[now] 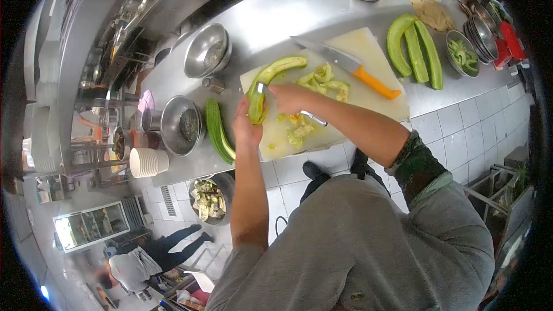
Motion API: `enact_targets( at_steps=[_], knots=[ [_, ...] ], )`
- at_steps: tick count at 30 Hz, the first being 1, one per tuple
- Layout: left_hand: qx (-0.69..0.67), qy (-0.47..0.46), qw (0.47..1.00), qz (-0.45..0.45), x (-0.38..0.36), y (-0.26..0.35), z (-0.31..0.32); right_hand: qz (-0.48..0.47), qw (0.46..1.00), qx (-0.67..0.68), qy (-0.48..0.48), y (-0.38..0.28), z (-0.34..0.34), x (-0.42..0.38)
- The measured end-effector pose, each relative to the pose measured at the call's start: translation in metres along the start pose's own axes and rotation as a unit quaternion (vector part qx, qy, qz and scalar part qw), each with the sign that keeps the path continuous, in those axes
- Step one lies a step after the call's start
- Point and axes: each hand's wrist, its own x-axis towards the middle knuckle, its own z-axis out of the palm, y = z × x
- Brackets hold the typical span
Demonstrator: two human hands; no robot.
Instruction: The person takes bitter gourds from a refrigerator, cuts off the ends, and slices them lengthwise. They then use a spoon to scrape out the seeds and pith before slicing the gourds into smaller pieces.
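— Stainless steel is running all across the upper half of the frame; what's sitting on that counter?

— I'm working at a white cutting board lying in the middle of the frame. A knife with an orange handle is resting across its upper part, blade pointing toward the upper left.

— And your hands?

— My left hand is gripping a green squash half; that grip is clamped around its lower end, just left of center. My right hand is closed on a metal spoon, pressing against the same squash half, with the handle sticking out toward the lower right.

— Anything else on the board?

— Scooped pulp and seeds are piling up just below my hands, and green pieces are lying right of the squash.

— Around it?

— Whole-looking squash halves are lying in the upper right of the frame, beside a small bowl of green bits. Another squash strip is lying left of the board, next to two steel bowls. A bin of scraps is standing on the tiled floor below the counter. Another person is bending over in the lower left.
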Motion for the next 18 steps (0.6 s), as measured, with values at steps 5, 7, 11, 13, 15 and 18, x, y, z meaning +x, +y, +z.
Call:
enact_targets(
  at_steps=[5, 7, 11, 13, 15, 18],
  knots=[
    [-0.037, 0.075, 0.996, -0.01, 0.006, -0.019, -0.007, -0.032, 0.999, -0.025, -0.008, 0.015, 0.074, -0.033],
    [-0.061, 0.058, 0.996, -0.02, 0.006, -0.019, -0.01, -0.026, 0.999, -0.031, -0.019, 0.016, 0.061, -0.052],
    [0.237, 0.019, 0.971, 0.016, -0.009, 0.019, 0.01, 0.058, 0.996, -0.068, -0.01, 0.008, 0.002, -0.054],
    [0.482, 0.049, 0.869, 0.099, -0.022, 0.056, 0.021, 0.036, 0.996, -0.076, 0.024, 0.034, -0.009, -0.048],
    [0.655, 0.084, 0.722, 0.207, -0.036, 0.116, 0.039, 0.042, 0.997, -0.058, 0.038, 0.042, -0.013, -0.053],
    [0.755, -0.002, 0.612, 0.233, -0.036, 0.192, 0.068, 0.041, 0.998, -0.036, 0.022, 0.051, -0.009, -0.059]
  ],
)
